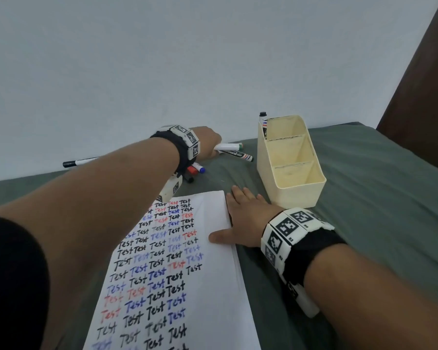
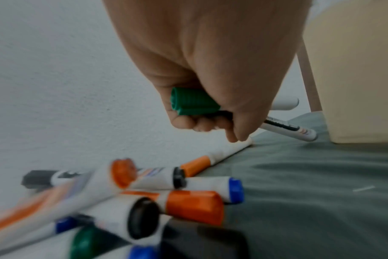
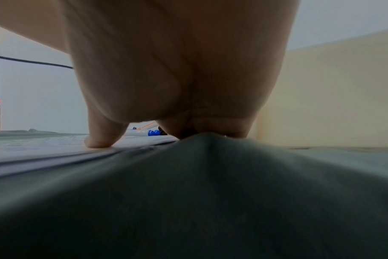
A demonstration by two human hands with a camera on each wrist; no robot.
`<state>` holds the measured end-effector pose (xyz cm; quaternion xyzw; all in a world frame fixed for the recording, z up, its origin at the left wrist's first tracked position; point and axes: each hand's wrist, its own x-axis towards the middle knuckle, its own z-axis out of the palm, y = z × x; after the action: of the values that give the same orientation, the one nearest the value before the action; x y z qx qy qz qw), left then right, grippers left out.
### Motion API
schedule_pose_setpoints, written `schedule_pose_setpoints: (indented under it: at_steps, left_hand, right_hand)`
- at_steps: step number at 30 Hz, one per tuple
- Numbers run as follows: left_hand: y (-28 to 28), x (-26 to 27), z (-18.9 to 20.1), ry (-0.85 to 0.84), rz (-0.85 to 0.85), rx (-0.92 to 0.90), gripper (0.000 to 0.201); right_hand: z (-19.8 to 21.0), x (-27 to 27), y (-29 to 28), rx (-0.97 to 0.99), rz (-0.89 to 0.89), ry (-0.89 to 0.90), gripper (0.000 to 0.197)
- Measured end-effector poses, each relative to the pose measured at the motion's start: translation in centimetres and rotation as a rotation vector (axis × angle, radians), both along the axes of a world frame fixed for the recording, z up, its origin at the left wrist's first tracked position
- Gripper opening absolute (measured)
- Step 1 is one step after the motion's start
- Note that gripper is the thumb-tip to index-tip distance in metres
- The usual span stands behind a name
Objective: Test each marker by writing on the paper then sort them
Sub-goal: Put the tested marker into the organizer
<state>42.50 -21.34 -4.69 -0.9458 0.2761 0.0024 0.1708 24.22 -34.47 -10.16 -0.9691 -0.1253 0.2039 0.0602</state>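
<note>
My left hand (image 1: 210, 147) reaches to the far side by the wall and grips a white marker with a green cap (image 2: 193, 102); its barrel (image 1: 228, 147) sticks out to the right. Under it lies a marker with a black label (image 1: 238, 155). A pile of loose markers (image 2: 166, 192) with orange, blue, black and green ends lies just below that wrist. My right hand (image 1: 240, 218) rests flat on the right edge of the paper (image 1: 177, 274), thumb (image 3: 100, 140) on the sheet. The paper is covered with "Test" written in black, blue and red.
A cream organiser (image 1: 288, 160) with three compartments stands right of the paper; one black-capped marker (image 1: 263, 122) stands in its far compartment. Another black-capped marker (image 1: 79, 162) lies far left along the wall. Everything sits on a green sheet (image 1: 364, 198). A dark brown board (image 1: 425, 97) rises at the right.
</note>
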Motion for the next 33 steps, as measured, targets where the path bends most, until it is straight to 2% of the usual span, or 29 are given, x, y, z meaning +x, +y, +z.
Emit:
schedule_pose_setpoints:
  at_steps: [9, 17, 22, 27, 33]
  left_hand:
    - [10.8, 0.0, 2.6, -0.143, 0.283, -0.054, 0.034]
    - [15.4, -2.8, 1.2, -0.037, 0.422, -0.121, 0.063]
    - [16.1, -3.8, 0.0, 0.012, 0.488, -0.186, 0.048]
    - [16.7, -5.3, 0.2, -0.008, 0.482, -0.275, 0.027]
    - [17.2, -10.0, 2.9, -0.001, 0.362, -0.384, 0.028]
  right_hand:
    - [0.5, 0.0, 0.0, -0.006, 0.005, 0.016, 0.118]
    - [0.4, 0.1, -0.1, -0.022, 0.020, 0.002, 0.119]
    - [0.2, 0.3, -0.1, -0.034, 0.024, 0.004, 0.118]
    - [0.1, 0.4, -0.1, -0.033, 0.028, -0.004, 0.119]
    - [0.8, 0.0, -0.1, 0.037, 0.017, -0.027, 0.115]
